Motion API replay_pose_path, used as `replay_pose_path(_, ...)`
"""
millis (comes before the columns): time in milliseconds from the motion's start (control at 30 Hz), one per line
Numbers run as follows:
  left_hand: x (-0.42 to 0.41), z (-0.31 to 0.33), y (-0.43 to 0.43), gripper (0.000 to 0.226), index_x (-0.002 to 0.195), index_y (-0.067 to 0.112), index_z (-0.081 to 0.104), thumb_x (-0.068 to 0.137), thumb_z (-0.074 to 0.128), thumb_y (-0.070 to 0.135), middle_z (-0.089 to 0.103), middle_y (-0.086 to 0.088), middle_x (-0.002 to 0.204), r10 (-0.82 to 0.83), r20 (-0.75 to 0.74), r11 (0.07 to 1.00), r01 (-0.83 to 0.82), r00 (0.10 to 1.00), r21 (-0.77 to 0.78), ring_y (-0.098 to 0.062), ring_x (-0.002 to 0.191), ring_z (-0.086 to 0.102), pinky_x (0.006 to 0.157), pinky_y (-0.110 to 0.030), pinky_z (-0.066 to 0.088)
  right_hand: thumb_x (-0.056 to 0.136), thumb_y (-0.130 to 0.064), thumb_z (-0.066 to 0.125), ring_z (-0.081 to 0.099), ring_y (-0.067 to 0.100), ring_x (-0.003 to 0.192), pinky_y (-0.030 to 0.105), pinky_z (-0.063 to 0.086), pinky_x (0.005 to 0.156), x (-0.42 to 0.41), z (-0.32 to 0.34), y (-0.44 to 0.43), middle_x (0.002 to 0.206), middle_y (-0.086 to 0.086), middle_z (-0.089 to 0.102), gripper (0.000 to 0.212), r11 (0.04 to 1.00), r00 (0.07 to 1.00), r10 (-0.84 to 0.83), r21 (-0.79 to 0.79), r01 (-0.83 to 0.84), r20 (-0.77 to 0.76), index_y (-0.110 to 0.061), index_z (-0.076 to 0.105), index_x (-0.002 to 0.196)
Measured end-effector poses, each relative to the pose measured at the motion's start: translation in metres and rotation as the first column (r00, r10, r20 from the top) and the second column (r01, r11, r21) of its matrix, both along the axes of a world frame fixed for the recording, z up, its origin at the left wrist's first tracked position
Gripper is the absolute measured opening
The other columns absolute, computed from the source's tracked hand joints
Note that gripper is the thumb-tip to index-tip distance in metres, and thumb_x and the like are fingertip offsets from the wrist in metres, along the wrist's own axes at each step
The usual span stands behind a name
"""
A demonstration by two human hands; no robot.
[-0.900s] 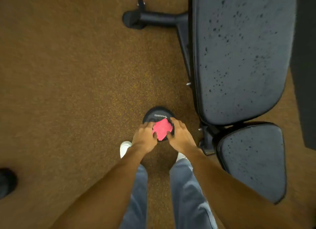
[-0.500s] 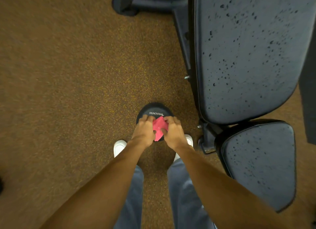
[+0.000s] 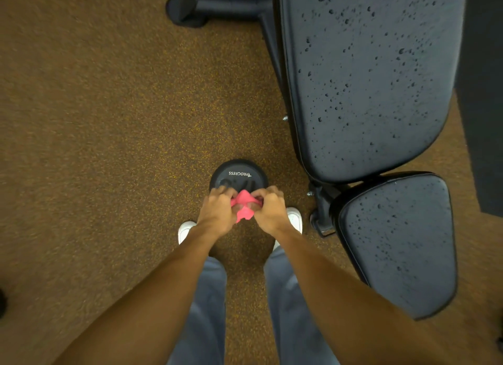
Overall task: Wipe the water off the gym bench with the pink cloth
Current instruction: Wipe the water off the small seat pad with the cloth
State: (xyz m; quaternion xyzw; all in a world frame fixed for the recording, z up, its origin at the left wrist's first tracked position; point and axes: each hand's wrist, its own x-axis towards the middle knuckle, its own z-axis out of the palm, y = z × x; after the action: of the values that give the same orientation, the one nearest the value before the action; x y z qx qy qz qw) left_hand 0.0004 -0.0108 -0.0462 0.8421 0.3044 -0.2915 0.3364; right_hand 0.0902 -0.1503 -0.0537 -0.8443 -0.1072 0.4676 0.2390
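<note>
The pink cloth [image 3: 244, 204] is bunched between both hands, just above a black round weight plate. My left hand [image 3: 217, 212] grips its left side with curled fingers. My right hand [image 3: 268, 211] grips its right side the same way. The black gym bench lies to the right: its long back pad [image 3: 367, 73] and smaller seat pad [image 3: 400, 245] are both dotted with water drops. Neither hand touches the bench.
A black weight plate [image 3: 239, 175] marked PROGRESS lies on the brown speckled floor in front of my white shoes [image 3: 294, 217]. The bench's black frame foot [image 3: 206, 8] juts left at the top. A dark mat edge [image 3: 484, 119] runs along the far right.
The cloth lay flat on the weight plate under both hands; now both hands have gathered and lifted it, bunched between curled fingers. The view has shifted slightly.
</note>
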Motion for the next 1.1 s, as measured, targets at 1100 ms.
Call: replay_pose_path(1100, 0.009, 0.163, -0.173, 0.037, 0.104, 0.023, 0.076, 0.092, 0.053, -0.002, 0.081, -0.001, 0.098, 0.115, -0.003, 0.881, -0.103, 0.993, -0.462, -0.02, 0.094, 0.077, 0.081, -0.038, 0.059, 0.095, -0.036, 0.082, 0.05, 0.009, 0.126, 0.009, 0.034, 0.097, -0.107, 0.163, -0.179, 0.146, 0.004, 0.054, 0.066, 0.638, 0.602, -0.769, 0.313, 0.704, 0.215, -0.023, 0.054, 0.154)
